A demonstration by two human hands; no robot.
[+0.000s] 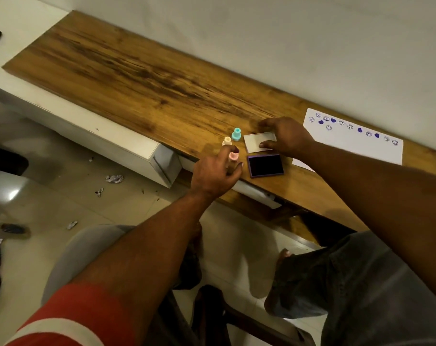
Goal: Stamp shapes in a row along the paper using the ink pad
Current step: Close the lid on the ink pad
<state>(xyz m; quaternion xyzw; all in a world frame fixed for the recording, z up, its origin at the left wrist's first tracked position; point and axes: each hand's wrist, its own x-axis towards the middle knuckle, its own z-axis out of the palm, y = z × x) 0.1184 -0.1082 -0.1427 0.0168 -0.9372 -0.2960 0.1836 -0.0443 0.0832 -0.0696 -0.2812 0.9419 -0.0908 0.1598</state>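
The white paper (pixel 376 148) lies at the right on the wooden desk, with a row of purple hearts and smiley faces along its far edge. The open ink pad (pixel 265 165), dark purple, sits near the desk's front edge. Just behind it lies its white lid (pixel 255 143), gripped by my right hand (pixel 288 138) with the thumb on top. My left hand (pixel 215 171) curls around a pink stamp (pixel 234 156) standing left of the pad. A teal stamp (pixel 236 134) and a cream stamp (pixel 227 140) stand upright just behind it.
The long wooden desk (pixel 137 78) runs along a white wall. A white cabinet (pixel 112 141) sits below its front edge. Crumpled paper scraps (pixel 114 178) lie on the tiled floor. My knees are under the desk edge at lower right.
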